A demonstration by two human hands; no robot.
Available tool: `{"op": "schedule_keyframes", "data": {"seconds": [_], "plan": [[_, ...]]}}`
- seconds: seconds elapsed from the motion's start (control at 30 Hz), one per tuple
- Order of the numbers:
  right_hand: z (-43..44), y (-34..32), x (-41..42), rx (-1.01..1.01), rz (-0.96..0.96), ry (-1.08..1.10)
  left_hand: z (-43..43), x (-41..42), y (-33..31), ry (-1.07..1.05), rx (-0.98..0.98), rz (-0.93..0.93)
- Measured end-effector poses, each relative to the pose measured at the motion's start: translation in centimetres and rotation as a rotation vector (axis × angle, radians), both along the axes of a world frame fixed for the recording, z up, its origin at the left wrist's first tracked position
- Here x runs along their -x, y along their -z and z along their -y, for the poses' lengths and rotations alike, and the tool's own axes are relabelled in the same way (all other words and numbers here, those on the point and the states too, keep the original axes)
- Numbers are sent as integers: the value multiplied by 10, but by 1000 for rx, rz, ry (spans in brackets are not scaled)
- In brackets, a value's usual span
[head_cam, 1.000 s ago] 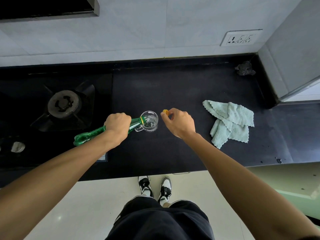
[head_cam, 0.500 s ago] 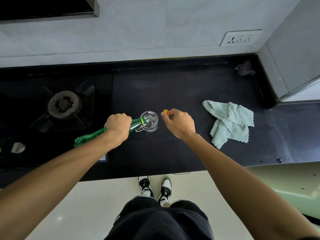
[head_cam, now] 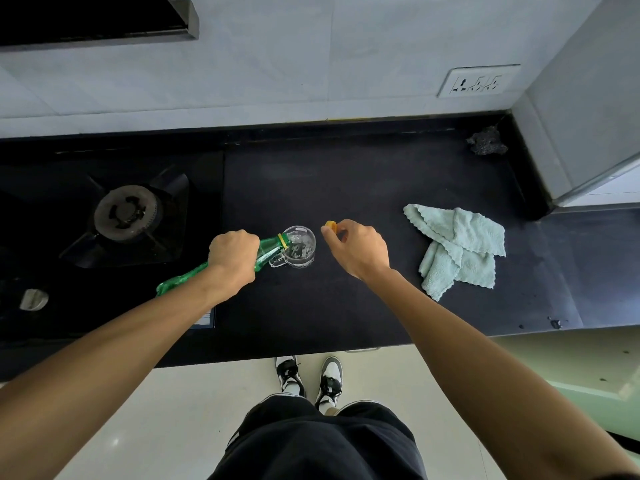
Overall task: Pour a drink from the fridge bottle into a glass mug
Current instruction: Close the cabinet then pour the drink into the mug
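- Fingers (head_cam: 242, 240) of the left hand (head_cam: 232, 259) are wrapped firmly round the green bottle (head_cam: 269, 251), gripping it about its middle.
- Across from it, the right hand (head_cam: 358, 249) pinches a small yellow cap (head_cam: 331, 225) between thumb and fingertips, just beside the mug (head_cam: 300, 247) and not touching it.
- That mug stands on the dark counter (head_cam: 346, 306) between the two hands, with its handle on the bottle's side.
- From where I stand the bottle is tipped nearly flat, its mouth over the mug's rim. I cannot tell whether the neck rests on the glass.
- To pour well, I'd say keep the mouth over the middle of the mug and lift the base slowly, so the drink runs gently. Nothing steadies the mug, so the neck should not push against its rim.
- Watch the level: there looks to be clear, bubbly liquid inside, though how full it is I cannot judge from above.
- As for looks, the bottle is see-through green plastic with a yellow ring at the neck, and its base pokes out behind the wrist toward the stove (head_cam: 128, 211).
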State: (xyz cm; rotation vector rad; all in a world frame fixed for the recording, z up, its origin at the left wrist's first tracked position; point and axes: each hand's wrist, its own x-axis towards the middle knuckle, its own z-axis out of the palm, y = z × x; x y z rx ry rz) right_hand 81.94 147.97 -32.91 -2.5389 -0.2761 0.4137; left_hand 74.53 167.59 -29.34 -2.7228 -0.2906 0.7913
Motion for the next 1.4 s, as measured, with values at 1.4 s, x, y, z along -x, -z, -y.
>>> {"op": "schedule_keyframes", "data": {"seconds": [1.4], "plan": [[-55,-59,4,-104,409,-427,2,37,37,-532,944,1047]]}}
